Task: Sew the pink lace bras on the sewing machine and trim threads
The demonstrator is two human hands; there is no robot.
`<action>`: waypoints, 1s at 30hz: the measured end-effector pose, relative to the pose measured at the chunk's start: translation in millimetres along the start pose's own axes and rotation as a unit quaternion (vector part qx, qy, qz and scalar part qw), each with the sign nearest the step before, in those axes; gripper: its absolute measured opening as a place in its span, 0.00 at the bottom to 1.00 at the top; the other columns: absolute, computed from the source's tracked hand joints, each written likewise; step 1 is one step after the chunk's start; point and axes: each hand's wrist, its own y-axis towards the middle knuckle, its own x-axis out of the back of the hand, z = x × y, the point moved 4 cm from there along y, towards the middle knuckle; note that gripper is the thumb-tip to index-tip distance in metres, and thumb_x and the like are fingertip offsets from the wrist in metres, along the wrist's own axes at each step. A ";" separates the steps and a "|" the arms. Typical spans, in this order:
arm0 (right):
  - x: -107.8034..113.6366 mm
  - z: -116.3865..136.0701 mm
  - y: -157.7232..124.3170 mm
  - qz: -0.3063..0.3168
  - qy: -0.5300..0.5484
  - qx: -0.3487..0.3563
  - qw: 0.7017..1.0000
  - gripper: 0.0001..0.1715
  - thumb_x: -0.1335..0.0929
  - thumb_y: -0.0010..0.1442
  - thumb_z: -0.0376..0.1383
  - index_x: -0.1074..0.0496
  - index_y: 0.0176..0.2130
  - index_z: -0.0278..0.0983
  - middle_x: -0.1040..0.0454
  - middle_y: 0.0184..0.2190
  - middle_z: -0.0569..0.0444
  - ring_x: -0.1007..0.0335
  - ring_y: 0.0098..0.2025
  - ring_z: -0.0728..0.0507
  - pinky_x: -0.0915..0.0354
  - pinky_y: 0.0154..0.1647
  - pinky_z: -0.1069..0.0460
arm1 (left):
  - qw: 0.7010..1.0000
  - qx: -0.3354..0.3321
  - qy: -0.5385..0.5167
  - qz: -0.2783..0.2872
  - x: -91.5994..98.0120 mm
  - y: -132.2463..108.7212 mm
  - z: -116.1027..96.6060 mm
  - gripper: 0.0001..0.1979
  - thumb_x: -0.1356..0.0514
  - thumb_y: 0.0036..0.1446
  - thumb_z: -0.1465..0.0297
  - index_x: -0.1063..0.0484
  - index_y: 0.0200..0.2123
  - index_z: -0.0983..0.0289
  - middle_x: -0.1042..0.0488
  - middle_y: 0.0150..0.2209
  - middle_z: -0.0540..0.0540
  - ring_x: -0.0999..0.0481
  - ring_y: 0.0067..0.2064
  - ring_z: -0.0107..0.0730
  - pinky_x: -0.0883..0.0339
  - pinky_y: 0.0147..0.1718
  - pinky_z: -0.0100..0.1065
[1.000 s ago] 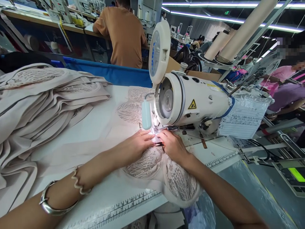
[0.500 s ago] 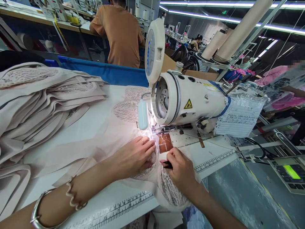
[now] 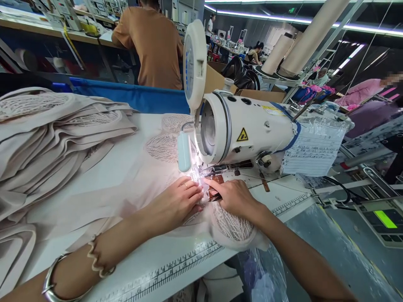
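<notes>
My left hand [image 3: 179,201] lies flat on pale pink lace-patterned fabric [image 3: 160,147], its fingers stretched toward the lit needle area of a white sewing machine [image 3: 252,126]. Beside it, my right hand [image 3: 234,196] points its index finger at the fabric edge by the presser foot. The other fingers of that hand curl around a small dark tool [image 3: 215,197], mostly hidden, its kind unclear. A rounded lace panel [image 3: 233,224] of the fabric spreads below my right hand, near the table's front edge. The machine's round end cover [image 3: 194,65] is swung up.
A thick stack of similar fabric pieces [image 3: 63,130] lies on the left. Printed ruler scales [image 3: 170,272] run along the table's front edge. A pale blue lamp-like part [image 3: 184,152] hangs by the needle. A handwritten sheet [image 3: 310,147] covers the machine's right end. A person in brown [image 3: 154,46] sits beyond.
My right hand has moved up and left to the presser foot, its index finger now extended. The lace panel below it has shifted up and right. My left hand has barely moved.
</notes>
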 end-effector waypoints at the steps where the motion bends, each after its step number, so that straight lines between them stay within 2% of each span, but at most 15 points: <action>1: -0.5 0.1 1.5 0.000 0.003 -0.002 1.000 0.38 0.35 0.59 0.32 0.37 0.66 0.47 0.17 0.34 0.52 0.24 0.34 0.41 0.51 0.29 0.50 | 1.000 0.004 0.004 0.001 0.2 -0.2 0.2 0.16 0.50 0.72 0.69 0.24 0.42 0.67 0.21 0.45 0.61 0.25 0.50 0.45 0.34 0.51 0.47; 5: -2.2 -1.9 4.4 -0.032 0.034 0.015 0.999 0.37 0.35 0.57 0.29 0.33 0.64 0.45 0.16 0.35 0.53 0.24 0.36 0.41 0.49 0.31 0.50 | 0.999 0.004 0.047 0.008 -0.2 -1.5 -0.1 0.18 0.53 0.72 0.72 0.23 0.40 0.66 0.23 0.49 0.61 0.28 0.53 0.47 0.39 0.54 0.48; 9: -2.5 -4.2 5.9 -0.061 0.045 0.047 0.996 0.33 0.35 0.54 0.27 0.26 0.57 0.44 0.16 0.35 0.54 0.25 0.36 0.42 0.48 0.32 0.51 | 0.996 0.000 0.082 0.024 -2.5 -4.3 1.1 0.21 0.57 0.74 0.68 0.25 0.46 0.67 0.22 0.48 0.62 0.26 0.53 0.47 0.45 0.58 0.52; 12: -2.3 -6.5 7.2 -0.068 0.040 0.046 0.996 0.34 0.35 0.54 0.27 0.26 0.58 0.45 0.16 0.34 0.54 0.25 0.34 0.42 0.50 0.30 0.50 | 0.996 0.008 0.087 0.032 -3.3 -5.9 3.8 0.21 0.56 0.74 0.63 0.28 0.52 0.67 0.23 0.50 0.63 0.28 0.56 0.51 0.46 0.57 0.52; 16: -2.2 -8.4 8.2 -0.073 0.040 0.049 0.995 0.37 0.35 0.53 0.26 0.28 0.60 0.46 0.16 0.35 0.55 0.25 0.34 0.43 0.51 0.29 0.51 | 0.995 0.020 0.087 0.035 -2.4 -5.9 5.4 0.22 0.56 0.74 0.61 0.26 0.49 0.67 0.23 0.52 0.64 0.31 0.59 0.54 0.46 0.56 0.52; 21: -3.1 -9.4 9.3 -0.079 0.047 0.063 0.994 0.31 0.35 0.55 0.25 0.23 0.54 0.46 0.16 0.38 0.56 0.24 0.38 0.43 0.45 0.32 0.52 | 0.996 0.023 0.080 0.040 -0.3 -5.3 4.8 0.27 0.62 0.75 0.61 0.27 0.50 0.69 0.23 0.51 0.65 0.28 0.57 0.52 0.46 0.53 0.51; 25: -2.7 -11.3 11.2 -0.087 0.058 0.066 0.992 0.30 0.35 0.57 0.25 0.24 0.55 0.46 0.17 0.41 0.55 0.24 0.41 0.43 0.40 0.36 0.53 | 0.995 0.042 0.084 0.040 -0.6 -6.3 6.6 0.25 0.60 0.75 0.60 0.29 0.55 0.66 0.24 0.54 0.65 0.29 0.58 0.52 0.47 0.54 0.52; 30: -2.3 -12.1 12.1 -0.075 0.052 0.088 0.992 0.29 0.35 0.57 0.24 0.24 0.54 0.45 0.17 0.41 0.55 0.25 0.42 0.44 0.40 0.37 0.53 | 0.994 0.048 0.087 0.038 -3.3 -7.8 7.8 0.27 0.59 0.74 0.58 0.25 0.49 0.68 0.26 0.57 0.66 0.34 0.63 0.55 0.49 0.57 0.54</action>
